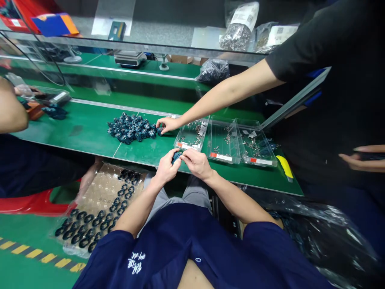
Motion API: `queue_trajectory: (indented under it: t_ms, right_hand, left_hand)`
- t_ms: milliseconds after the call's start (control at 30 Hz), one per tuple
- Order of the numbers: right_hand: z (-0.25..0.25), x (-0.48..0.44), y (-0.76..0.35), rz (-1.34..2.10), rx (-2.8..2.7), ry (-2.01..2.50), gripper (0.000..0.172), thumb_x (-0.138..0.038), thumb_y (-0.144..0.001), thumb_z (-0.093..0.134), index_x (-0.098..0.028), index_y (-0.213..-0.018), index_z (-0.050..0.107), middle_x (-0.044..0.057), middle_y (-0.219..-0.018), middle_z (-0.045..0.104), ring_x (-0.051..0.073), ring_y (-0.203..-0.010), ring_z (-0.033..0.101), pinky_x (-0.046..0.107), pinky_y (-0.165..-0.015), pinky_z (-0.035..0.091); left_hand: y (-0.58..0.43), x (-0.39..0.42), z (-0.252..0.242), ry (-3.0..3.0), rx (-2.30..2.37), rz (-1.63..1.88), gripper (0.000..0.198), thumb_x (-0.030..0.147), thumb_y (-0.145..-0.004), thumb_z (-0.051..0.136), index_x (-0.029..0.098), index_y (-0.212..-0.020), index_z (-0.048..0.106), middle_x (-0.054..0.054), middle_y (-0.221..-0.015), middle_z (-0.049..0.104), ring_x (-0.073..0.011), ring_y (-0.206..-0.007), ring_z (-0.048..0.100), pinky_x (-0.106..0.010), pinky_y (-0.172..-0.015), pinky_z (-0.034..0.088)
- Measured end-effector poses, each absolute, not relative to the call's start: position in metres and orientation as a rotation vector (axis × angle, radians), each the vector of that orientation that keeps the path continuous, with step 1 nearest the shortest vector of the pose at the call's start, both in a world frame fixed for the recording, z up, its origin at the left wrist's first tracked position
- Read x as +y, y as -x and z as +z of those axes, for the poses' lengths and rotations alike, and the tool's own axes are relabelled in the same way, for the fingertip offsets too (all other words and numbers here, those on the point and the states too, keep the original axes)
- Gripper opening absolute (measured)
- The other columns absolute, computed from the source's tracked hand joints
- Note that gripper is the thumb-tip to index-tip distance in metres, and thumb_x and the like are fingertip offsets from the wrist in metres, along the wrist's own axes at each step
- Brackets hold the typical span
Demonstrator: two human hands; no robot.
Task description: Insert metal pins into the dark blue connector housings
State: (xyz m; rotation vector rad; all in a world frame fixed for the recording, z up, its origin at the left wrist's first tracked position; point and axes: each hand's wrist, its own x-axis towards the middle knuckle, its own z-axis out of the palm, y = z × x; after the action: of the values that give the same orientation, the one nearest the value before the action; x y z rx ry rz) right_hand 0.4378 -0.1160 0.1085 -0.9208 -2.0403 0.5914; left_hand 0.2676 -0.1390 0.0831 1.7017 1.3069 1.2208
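My left hand (167, 167) is closed around a small dark-blue plastic part (176, 157) above the bench's front edge. Close beside it, my right hand (197, 162) pinches with thumb and forefinger at that part; anything tiny between those fingertips is too small to make out. Just beyond my hands stands a clear plastic tray (177, 140) of small metal pieces. To its right are two more clear trays, one in the middle (224, 157) and one at the right (261, 162). A heap of similar dark-blue parts (129, 128) lies further left on the green bench.
A co-worker's hand (168, 125) reaches across from the right to the heap's edge. A yellow-handled cutter (284, 167) lies at the bench's right end. Below left, a bagged cardboard sheet (99, 188) bears rows of black rings. Another person's arm (12, 108) is at far left.
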Motion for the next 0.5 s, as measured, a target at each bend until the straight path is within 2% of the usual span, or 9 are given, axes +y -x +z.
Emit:
queue_trajectory:
  t_ms: [67,133,233,400,500]
  right_hand:
    - [0.1,-0.115,-0.429,0.753,-1.917,0.978,0.025,-0.042,-0.093,0.057,-0.02,-0.081,0.059,0.005,-0.076,0.064,0.018,-0.069,0.061,0.033,-0.068,0.052]
    - [0.092,-0.113,-0.417,1.054,-1.711,1.066,0.025,-0.044,-0.088,0.063,-0.021,-0.085,0.054,0.0,-0.07,0.06,0.016,-0.06,0.061,0.029,-0.054,0.051]
    - [0.082,-0.105,-0.392,1.451,-1.437,1.11,0.035,-0.046,-0.078,0.072,-0.022,-0.092,0.05,-0.004,-0.069,0.057,0.015,-0.056,0.062,0.023,-0.039,0.044]
    - [0.068,-0.093,-0.355,1.615,-1.416,1.085,0.039,-0.047,-0.075,0.072,-0.019,-0.095,0.055,-0.004,-0.068,0.056,0.012,-0.055,0.059,0.019,-0.039,0.044]
    - [0.058,-0.09,-0.35,1.662,-1.416,1.123,0.044,-0.05,-0.077,0.07,-0.018,-0.104,0.055,-0.004,-0.072,0.058,0.011,-0.054,0.06,0.018,-0.038,0.041]
  left_hand:
    - [-0.265,-0.138,0.075,-1.743,1.35,1.245,0.042,0.029,-0.088,0.057,0.014,-0.127,0.059,-0.012,-0.123,0.068,-0.0235,-0.11,0.065,-0.037,-0.101,0.048]
    - [-0.259,-0.138,0.066,-1.74,1.368,1.292,0.041,0.029,-0.088,0.056,0.014,-0.126,0.06,-0.011,-0.121,0.069,-0.0219,-0.105,0.066,-0.035,-0.097,0.05]
    - [-0.244,-0.137,0.049,-1.687,1.359,1.351,0.041,0.029,-0.089,0.055,0.015,-0.127,0.059,-0.011,-0.119,0.069,-0.0211,-0.103,0.066,-0.035,-0.095,0.051]
    - [-0.202,-0.123,0.011,-1.486,1.387,1.429,0.052,0.03,-0.087,0.059,0.016,-0.137,0.051,-0.014,-0.136,0.059,-0.0234,-0.12,0.061,-0.039,-0.105,0.048]
    - [-0.157,-0.106,-0.014,-1.257,1.618,1.563,0.054,0.03,-0.08,0.07,0.016,-0.131,0.056,-0.015,-0.131,0.062,-0.0251,-0.118,0.062,-0.042,-0.107,0.047]
